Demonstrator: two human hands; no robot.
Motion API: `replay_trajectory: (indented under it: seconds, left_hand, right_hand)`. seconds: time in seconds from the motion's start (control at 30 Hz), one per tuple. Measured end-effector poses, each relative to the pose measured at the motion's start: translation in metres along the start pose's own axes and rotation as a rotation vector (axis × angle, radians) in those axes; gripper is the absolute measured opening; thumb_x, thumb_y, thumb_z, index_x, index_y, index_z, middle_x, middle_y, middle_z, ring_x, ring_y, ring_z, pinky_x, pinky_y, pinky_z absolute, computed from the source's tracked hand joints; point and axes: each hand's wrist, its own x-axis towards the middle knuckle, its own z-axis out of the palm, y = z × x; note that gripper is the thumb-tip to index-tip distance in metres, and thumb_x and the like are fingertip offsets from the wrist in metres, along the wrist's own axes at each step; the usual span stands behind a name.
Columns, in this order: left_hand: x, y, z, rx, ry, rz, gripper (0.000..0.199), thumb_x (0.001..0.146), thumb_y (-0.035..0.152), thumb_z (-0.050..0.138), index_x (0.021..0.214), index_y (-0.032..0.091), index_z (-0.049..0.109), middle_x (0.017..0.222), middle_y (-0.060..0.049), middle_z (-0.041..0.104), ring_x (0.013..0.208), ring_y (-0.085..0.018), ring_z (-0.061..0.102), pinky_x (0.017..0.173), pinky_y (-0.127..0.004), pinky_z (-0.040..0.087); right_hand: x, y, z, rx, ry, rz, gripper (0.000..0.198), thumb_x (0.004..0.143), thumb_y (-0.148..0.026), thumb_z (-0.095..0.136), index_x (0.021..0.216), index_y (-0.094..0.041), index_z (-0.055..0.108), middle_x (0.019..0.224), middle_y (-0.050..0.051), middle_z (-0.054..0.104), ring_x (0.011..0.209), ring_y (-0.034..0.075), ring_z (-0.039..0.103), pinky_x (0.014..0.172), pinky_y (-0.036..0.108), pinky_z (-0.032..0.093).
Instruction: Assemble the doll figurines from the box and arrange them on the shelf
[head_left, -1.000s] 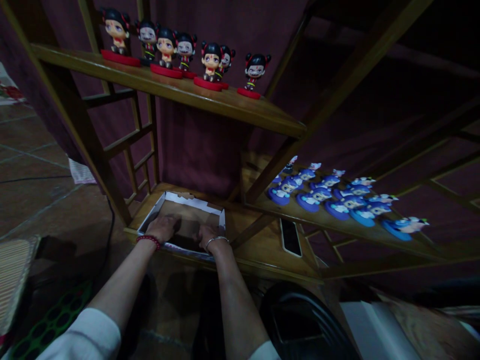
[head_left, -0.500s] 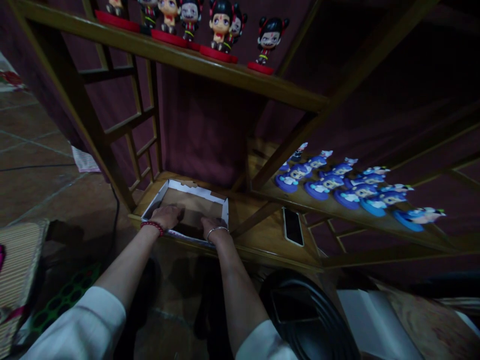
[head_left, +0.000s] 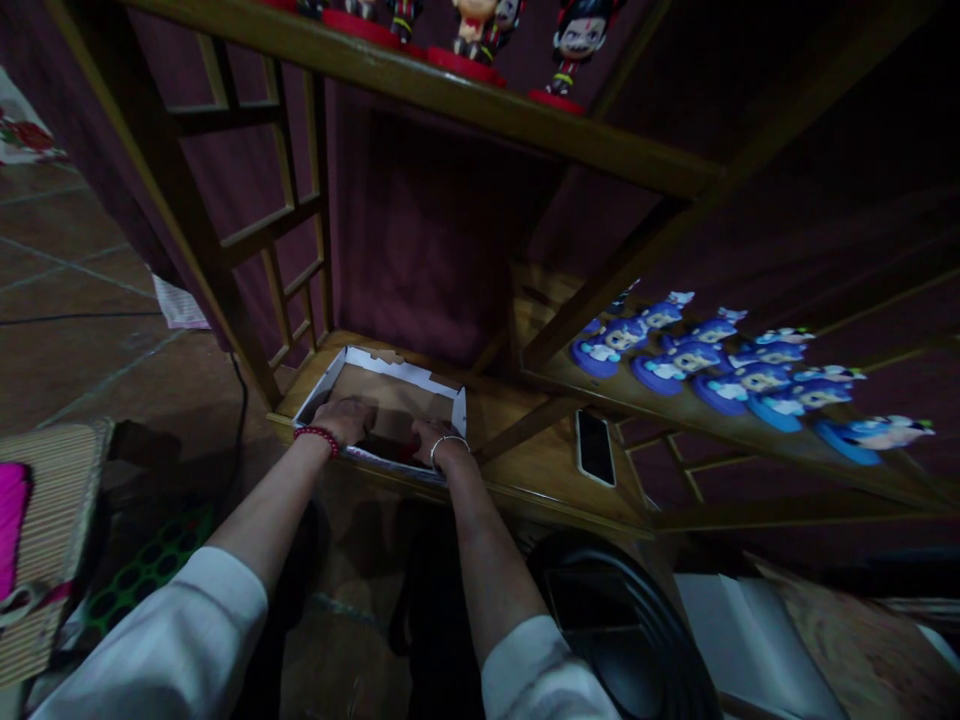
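Note:
A shallow white-walled cardboard box [head_left: 409, 375] with a brown inside rests on the low wooden shelf. My left hand [head_left: 345, 420], with a red bead bracelet, reaches over its front left part, fingers bent down inside. Opposite it, my right hand [head_left: 433, 438], with a silver bangle, dips into the front right part, its fingers curled inward. A dark red patch [head_left: 405, 451] shows low in the box between the hands, touching or close to the right fingers. Shade hides the fingertips and whatever they grip.
A phone [head_left: 595, 447] lies on the shelf to the right. Purple-based figurines [head_left: 679, 362] stand on the raised shelf [head_left: 547, 375], and red-based figurines [head_left: 577, 45] above. A slanting wooden post [head_left: 525, 425] is right of the box. A black round stool [head_left: 600, 600] stands below.
The view has shifted, so the shelves and box sit differently in the picture. Both hands stay in the box, and red now shows beside the right fingers.

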Motion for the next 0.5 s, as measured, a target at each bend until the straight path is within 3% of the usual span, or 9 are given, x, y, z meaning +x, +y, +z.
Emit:
replay_trajectory:
  seconds: [0.1, 0.27, 0.5]
  left_hand:
    - [-0.001, 0.001, -0.002, -0.006, -0.011, 0.011, 0.024, 0.068, 0.021, 0.05, 0.087, 0.022, 0.065, 0.096, -0.01, 0.064, 0.09, -0.025, 0.058, 0.072, -0.033, 0.043]
    - [0.003, -0.005, 0.002, -0.054, 0.002, 0.083, 0.024, 0.064, 0.028, 0.057, 0.085, 0.019, 0.064, 0.091, -0.011, 0.065, 0.087, -0.024, 0.058, 0.07, -0.03, 0.043]
    - [0.003, -0.008, 0.001, -0.178, 0.187, 0.118, 0.024, 0.068, 0.023, 0.052, 0.09, 0.02, 0.059, 0.088, -0.005, 0.065, 0.081, -0.018, 0.059, 0.069, -0.025, 0.041]
  right_hand:
    - [0.001, 0.001, 0.003, 0.001, 0.027, -0.029, 0.024, 0.065, -0.02, 0.061, 0.088, -0.024, 0.06, 0.097, 0.003, 0.061, 0.093, 0.018, 0.055, 0.075, 0.025, 0.04]
    - [-0.001, -0.001, 0.011, 0.031, 0.089, 0.011, 0.027, 0.062, -0.026, 0.065, 0.088, -0.023, 0.06, 0.096, 0.003, 0.061, 0.091, 0.017, 0.055, 0.075, 0.024, 0.04]
    - [-0.002, -0.005, 0.002, 0.045, 0.118, 0.077, 0.032, 0.065, -0.027, 0.063, 0.096, -0.024, 0.059, 0.101, 0.004, 0.06, 0.094, 0.017, 0.055, 0.077, 0.025, 0.04]
